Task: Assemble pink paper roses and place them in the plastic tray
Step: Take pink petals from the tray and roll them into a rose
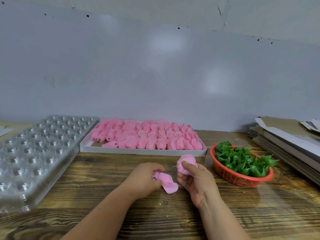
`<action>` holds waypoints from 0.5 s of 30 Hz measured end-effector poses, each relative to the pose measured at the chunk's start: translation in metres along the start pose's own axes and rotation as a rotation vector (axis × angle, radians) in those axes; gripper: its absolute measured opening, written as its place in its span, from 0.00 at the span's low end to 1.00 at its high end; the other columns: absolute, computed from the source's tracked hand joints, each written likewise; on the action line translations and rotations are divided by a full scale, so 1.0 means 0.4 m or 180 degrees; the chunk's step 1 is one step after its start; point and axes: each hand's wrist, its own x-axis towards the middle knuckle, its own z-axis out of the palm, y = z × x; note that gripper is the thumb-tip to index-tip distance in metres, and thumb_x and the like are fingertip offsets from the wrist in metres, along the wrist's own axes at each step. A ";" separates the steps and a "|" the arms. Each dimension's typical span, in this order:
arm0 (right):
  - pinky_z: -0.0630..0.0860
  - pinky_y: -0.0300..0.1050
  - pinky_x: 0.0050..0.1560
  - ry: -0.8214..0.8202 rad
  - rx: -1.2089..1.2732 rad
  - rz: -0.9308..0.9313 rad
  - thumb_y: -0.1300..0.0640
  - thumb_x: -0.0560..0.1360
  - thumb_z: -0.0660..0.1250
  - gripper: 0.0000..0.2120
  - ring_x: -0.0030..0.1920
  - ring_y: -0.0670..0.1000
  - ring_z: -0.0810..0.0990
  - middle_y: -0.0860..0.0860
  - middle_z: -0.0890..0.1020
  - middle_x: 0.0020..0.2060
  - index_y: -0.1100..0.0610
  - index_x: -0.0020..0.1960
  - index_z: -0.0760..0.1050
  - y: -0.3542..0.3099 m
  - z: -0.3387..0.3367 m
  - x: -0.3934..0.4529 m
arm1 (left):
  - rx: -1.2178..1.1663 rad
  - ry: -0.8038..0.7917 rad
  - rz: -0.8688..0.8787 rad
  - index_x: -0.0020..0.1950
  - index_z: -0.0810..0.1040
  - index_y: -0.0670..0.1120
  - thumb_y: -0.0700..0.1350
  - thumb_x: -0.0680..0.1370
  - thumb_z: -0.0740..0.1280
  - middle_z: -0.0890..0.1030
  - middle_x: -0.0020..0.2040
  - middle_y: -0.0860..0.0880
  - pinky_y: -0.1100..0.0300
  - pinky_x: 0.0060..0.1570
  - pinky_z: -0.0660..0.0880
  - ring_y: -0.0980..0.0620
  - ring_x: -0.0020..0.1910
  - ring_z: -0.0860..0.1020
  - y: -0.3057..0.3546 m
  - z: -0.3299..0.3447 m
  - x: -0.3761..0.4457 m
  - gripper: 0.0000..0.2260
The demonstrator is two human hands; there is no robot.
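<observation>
Both forearms reach in from the bottom edge over the wooden table (107, 172). The left hand (144, 181) lies knuckles up, its fingers curled down around a bundle of loose pink petals (167, 182) that fans out to the right onto the wood. The right hand (195, 182) is turned palm toward the camera, thumb and fingers pinching a rolled pink rose bud (187, 164) held up just above the table. The two hands sit near each other, not touching. The clear plastic tray (36, 153) with its rows of cups lies at far left. Behind the hands a white box (142, 150) holds rows of pink petal stacks (147, 135). At right, a red basket (240, 179) holds green plastic calyxes (242, 159), beside stacked cardboard (284, 135).
</observation>
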 end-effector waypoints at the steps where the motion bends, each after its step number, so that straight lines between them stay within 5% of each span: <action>1: 0.75 0.46 0.39 -0.0008 -0.0007 -0.0007 0.65 0.73 0.67 0.03 0.30 0.52 0.75 0.55 0.78 0.29 0.60 0.45 0.74 0.000 0.001 0.000 | 0.0102 -0.0024 0.0021 0.58 0.80 0.50 0.43 0.75 0.67 0.80 0.51 0.53 0.60 0.52 0.74 0.54 0.50 0.77 0.002 0.000 -0.001 0.12; 6: 0.74 0.45 0.38 0.0010 -0.0010 -0.0022 0.65 0.73 0.68 0.04 0.30 0.52 0.75 0.55 0.78 0.29 0.59 0.46 0.74 0.000 -0.001 0.001 | 0.0040 -0.0166 -0.0148 0.59 0.80 0.49 0.47 0.74 0.63 0.82 0.53 0.52 0.58 0.53 0.75 0.53 0.51 0.77 0.018 -0.005 0.001 0.15; 11: 0.74 0.44 0.36 0.0017 -0.0017 -0.0046 0.65 0.73 0.68 0.04 0.29 0.52 0.75 0.55 0.79 0.30 0.59 0.45 0.74 0.001 0.000 -0.001 | 0.0063 -0.0070 -0.0239 0.71 0.72 0.51 0.38 0.76 0.61 0.76 0.63 0.49 0.66 0.53 0.68 0.53 0.58 0.74 0.009 0.007 0.009 0.23; 15: 0.75 0.45 0.35 0.0043 0.0011 -0.0034 0.66 0.72 0.68 0.05 0.29 0.52 0.76 0.56 0.79 0.33 0.60 0.45 0.74 0.001 0.004 -0.003 | 0.0385 0.0001 -0.0191 0.51 0.82 0.54 0.43 0.77 0.64 0.75 0.47 0.50 0.58 0.49 0.72 0.44 0.53 0.77 0.016 0.036 0.018 0.09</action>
